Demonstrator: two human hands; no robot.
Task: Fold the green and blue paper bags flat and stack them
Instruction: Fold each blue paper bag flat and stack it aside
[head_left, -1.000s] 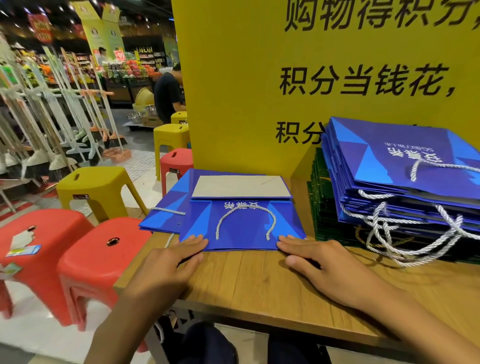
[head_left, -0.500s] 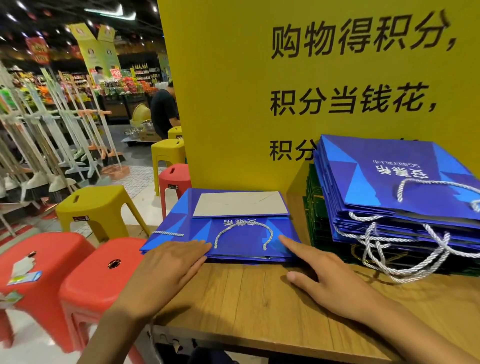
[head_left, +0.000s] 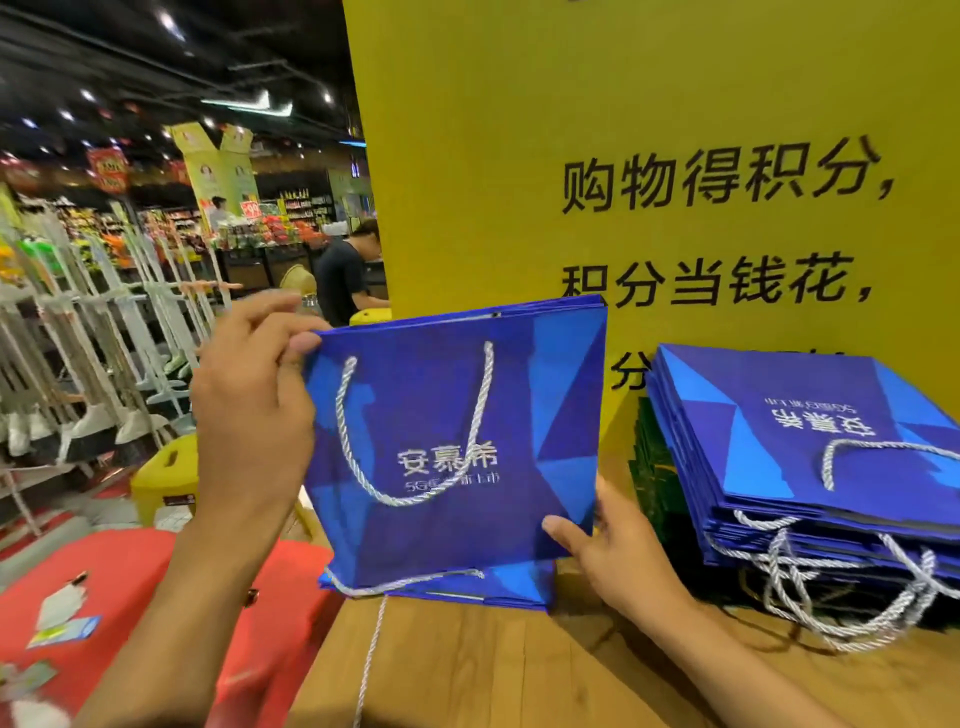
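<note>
Head view: nearest, the wooden table (head_left: 519, 670) is seen, and above its edge a blue paper bag (head_left: 452, 447) is held upright, printed face toward the camera, its long top edge running left to right. Its upper left corner is pinched by the left hand (head_left: 249, 405), thumb in front, and its lower right corner is gripped by the right hand (head_left: 618, 551). The bag looks already flattened, with a white rope handle (head_left: 410, 501) hanging loose across the print. More flat blue bags (head_left: 498, 587) lie on the table just under it. The stack of folded blue bags (head_left: 810, 441) sits off to the right, nearer the right hand, on top of dark green bags (head_left: 649, 467) (only their edges show). The held bag would probably have to be tipped flat and carried rightward onto that stack. Behind stands a yellow sign board (head_left: 623, 104).
</note>
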